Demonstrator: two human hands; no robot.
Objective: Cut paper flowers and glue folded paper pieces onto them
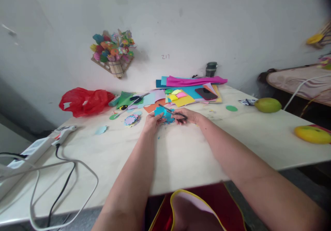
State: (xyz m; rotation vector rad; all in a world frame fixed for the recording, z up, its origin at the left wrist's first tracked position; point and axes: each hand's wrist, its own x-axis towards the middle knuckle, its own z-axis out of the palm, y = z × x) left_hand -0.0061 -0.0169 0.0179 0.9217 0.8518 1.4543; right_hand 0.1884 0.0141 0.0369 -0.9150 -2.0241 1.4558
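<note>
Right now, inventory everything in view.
cut paper: count unclear, blue, left hand
scissors: two, dark-handled, right hand and back left
table: one, whitish, centre
sheets: many, multicoloured, back
cutouts: several, pastel and green, mostly left
phone: one, dark, on sheets
bag: one, red, back left
fruits: two, yellow-green and yellow, right
power strip: at least one, white, left
cables: several, white and black, left
paper flowers: many, multicoloured, wall
container: one, dark, back
hands: two, bare, centre

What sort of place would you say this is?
Probably a craft table in a home or small workroom: stacked magenta paper, a pile of scalloped paper cutouts and a bouquet of colourful handmade-looking flowers on the wall suggest it.
</note>
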